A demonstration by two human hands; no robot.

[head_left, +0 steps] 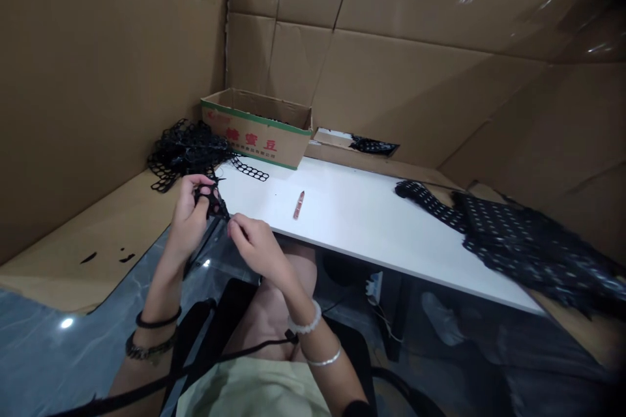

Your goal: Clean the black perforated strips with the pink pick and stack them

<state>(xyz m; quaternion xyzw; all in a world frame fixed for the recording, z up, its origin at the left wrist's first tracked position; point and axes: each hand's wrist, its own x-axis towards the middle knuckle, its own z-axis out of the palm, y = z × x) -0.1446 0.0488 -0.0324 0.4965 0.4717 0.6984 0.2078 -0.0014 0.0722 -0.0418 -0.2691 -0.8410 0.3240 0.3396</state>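
Observation:
My left hand [192,208] is closed around a small piece of black mesh [215,201] in front of the table's left part. Fingers of my right hand [252,240] pinch the lower right end of that piece. Behind my left hand lies a tangled heap of black perforated strips [183,150]. One flat strip with round holes [252,171] reaches from it onto the white table [342,208]. A pinkish cutter-like tool [298,205] rests on the table, to the right of my hands.
An open cardboard box [264,140] stands at the back left. Black dotted sheets [518,234] are piled on the right. Cardboard walls [415,78] enclose the table, with a slot at the back. Black scraps [127,255] lie on cardboard at left.

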